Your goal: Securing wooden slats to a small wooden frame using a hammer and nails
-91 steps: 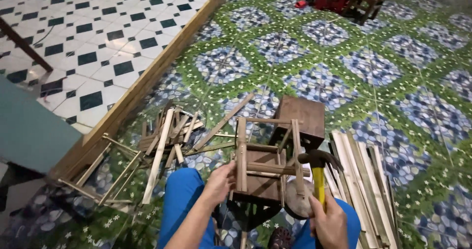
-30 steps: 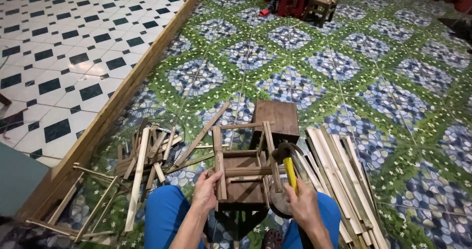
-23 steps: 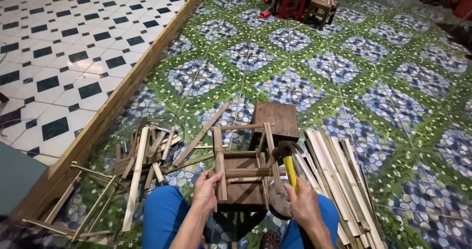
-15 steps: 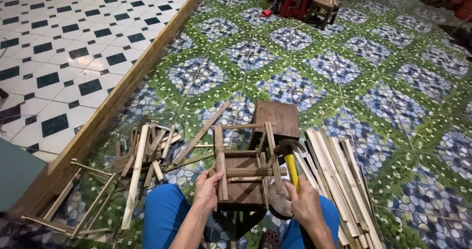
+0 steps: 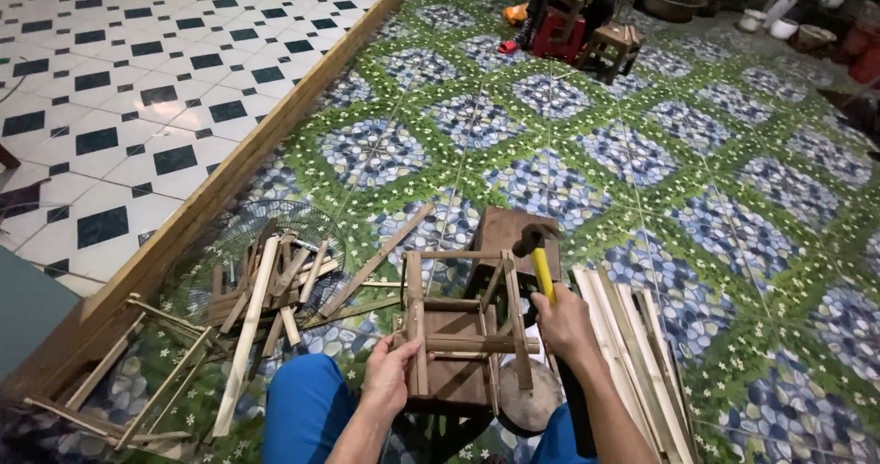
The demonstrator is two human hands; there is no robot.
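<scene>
Clearly, this is a moment of woodwork done on the floor, and each thing sits where the hands need it.

Left hand: the left hand (image 5: 390, 383) is closed around a lower rail of the wooden frame (image 5: 463, 331), at its near left corner. I judge this grip is there to keep the frame from jumping or turning under a blow.

Right hand: the right hand (image 5: 564, 322) is wrapped around the yellow handle of the hammer (image 5: 539, 260). The dark head is lifted above the far right post of the frame, so it looks ready to strike.

Frame: it is small, made of thin slats, like a little stool not finished. It stands upright between the person's knees in blue trousers (image 5: 307, 404), on a brown wooden block (image 5: 509, 235) that seems to serve as a work base.

Round piece: a round wooden disc (image 5: 530, 407) lies just beside the frame, under the right wrist.

Long slats: a bundle of pale slats (image 5: 632, 336) lies on the right, near the hammer hand, easy to reach.

Short sticks: a loose heap of sticks (image 5: 270, 281) rests on a fan grille (image 5: 215, 248) on the left.

Floor: green and blue patterned tiles (image 5: 642, 161); a wooden beam (image 5: 275, 134) divides them from the black and white tiles.

Far away: a red stool (image 5: 559, 33) with another person, well apart.
</scene>
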